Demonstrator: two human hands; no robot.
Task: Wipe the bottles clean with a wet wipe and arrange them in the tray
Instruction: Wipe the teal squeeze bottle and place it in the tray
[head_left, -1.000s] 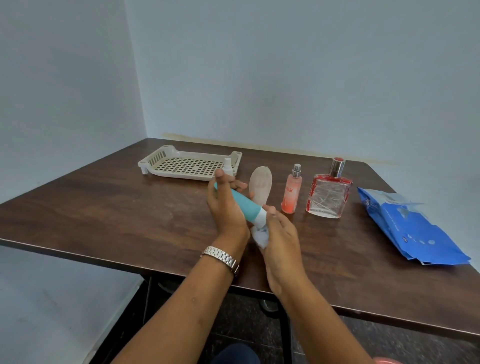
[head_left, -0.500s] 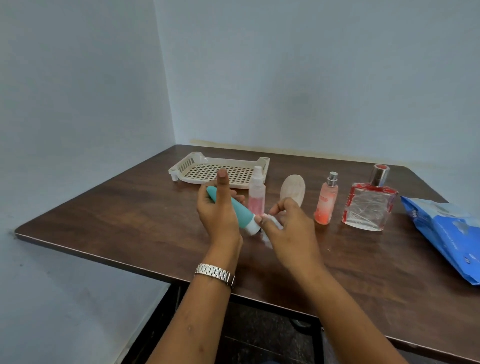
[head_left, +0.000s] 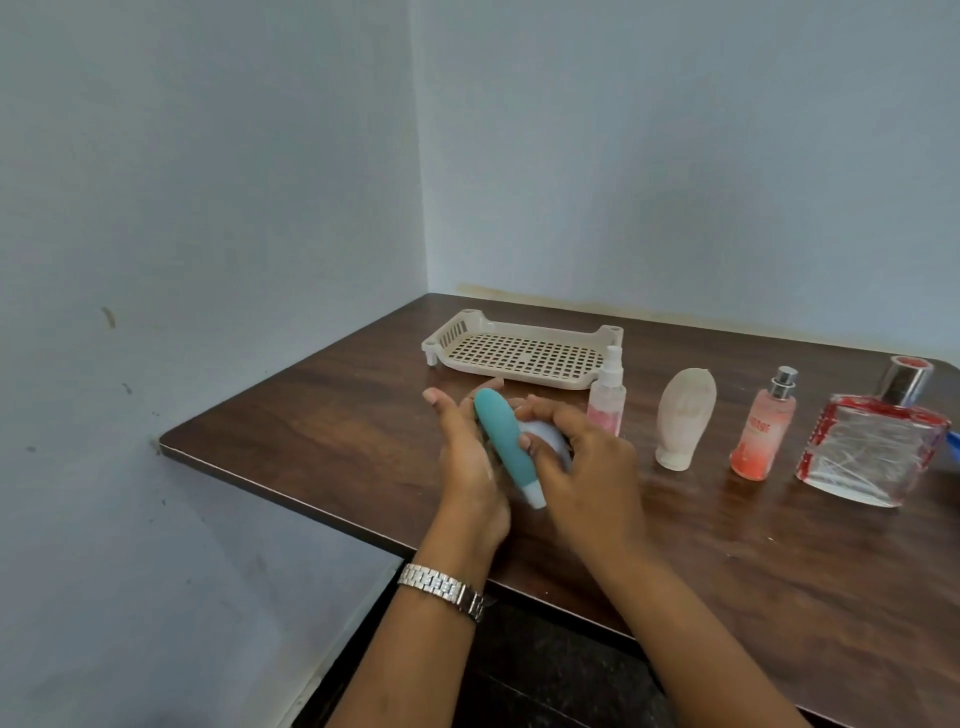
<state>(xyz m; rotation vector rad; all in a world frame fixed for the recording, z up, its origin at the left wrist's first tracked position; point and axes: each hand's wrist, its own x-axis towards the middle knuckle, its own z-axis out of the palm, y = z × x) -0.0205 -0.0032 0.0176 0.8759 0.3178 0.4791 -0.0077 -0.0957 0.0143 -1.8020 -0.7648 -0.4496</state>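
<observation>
**Teal bottle (head_left: 503, 441) mid-wipe: watch for a slip**

Head view: your left hand (head_left: 467, 462) cradles the teal bottle above the tabletop (head_left: 311, 415), cap end toward you. Its fingers wrap behind the bottle and the thumb is raised. Your right hand (head_left: 582, 467) has its fingers bunched round the wet wipe (head_left: 545, 441), pressing it to the bottle's side. A damp, smooth bottle could twist out of that loose hold (the raised thumb isn't helping). The small spray bottle (head_left: 607, 400) stands just beside your right knuckles, so a wide stroke could topple it against the tray (head_left: 519, 353). No bottle sits in the tray yet.
</observation>
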